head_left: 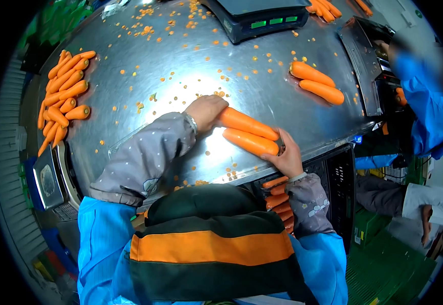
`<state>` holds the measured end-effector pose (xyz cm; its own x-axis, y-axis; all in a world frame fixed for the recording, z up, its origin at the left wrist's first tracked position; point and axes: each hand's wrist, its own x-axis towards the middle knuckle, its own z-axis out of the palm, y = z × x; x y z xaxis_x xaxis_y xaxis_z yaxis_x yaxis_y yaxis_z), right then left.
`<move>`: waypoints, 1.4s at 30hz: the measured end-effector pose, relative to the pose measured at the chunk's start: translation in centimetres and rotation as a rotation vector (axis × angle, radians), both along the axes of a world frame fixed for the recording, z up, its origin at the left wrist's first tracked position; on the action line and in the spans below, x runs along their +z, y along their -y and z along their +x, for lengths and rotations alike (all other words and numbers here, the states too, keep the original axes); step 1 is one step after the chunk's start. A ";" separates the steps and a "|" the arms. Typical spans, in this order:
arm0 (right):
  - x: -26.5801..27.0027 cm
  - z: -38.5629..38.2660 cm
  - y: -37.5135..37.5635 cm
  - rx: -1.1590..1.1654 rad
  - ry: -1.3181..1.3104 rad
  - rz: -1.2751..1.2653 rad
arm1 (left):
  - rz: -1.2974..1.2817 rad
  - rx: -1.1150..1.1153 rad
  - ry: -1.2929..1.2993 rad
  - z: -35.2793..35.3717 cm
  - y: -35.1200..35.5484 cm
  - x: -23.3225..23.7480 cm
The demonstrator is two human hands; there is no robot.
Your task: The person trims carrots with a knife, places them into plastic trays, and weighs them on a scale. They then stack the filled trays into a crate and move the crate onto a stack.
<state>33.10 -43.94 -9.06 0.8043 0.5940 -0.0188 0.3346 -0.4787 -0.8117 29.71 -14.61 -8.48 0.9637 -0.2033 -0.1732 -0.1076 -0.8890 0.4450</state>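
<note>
Bracketing two carrots between the hands, the person works close to the near edge of the metal table (269, 94). The left hand (206, 112) bends over the left end of the far carrot (249, 123); whether it clamps or merely rests there, I can't tell. The right hand (287, 155) curls round the opposite ends, thumb against the near carrot (250, 142), fingers behind the far one. Off beyond the right hand lies a loose pair of carrots (317, 84); well out to the left of the left hand sits a heap of carrots (68, 91).

As I judge it, the near carrot could get away: the left hand doesn't reach it, and its smooth, round side could roll if the right thumb slackened. It might then drop over the table edge below the right hand, towards the dark crate (342, 183).

The left fingertips are hidden. The right sleeve (310, 203) covers some crated carrots (280, 201), the scale (231, 25) beyond both hands is cut off, and the co-worker (422, 86), far right, is partly blurred.
</note>
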 end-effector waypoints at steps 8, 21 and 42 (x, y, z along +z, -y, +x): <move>1.3 -0.8 -0.3 0.019 0.132 -0.005 | -0.006 0.078 0.049 -1.1 0.2 -0.5; 0.0 -1.0 0.4 0.041 0.133 -0.007 | -0.064 -0.021 0.060 -2.1 1.0 -0.7; 1.7 1.8 2.4 -0.039 0.191 -0.302 | -0.148 0.010 0.037 1.5 3.9 0.8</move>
<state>34.86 -46.36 -7.35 0.8320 0.5536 -0.0363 0.4435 -0.7029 -0.5560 31.24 -18.52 -7.69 0.9710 -0.2145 -0.1059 -0.1181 -0.8150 0.5674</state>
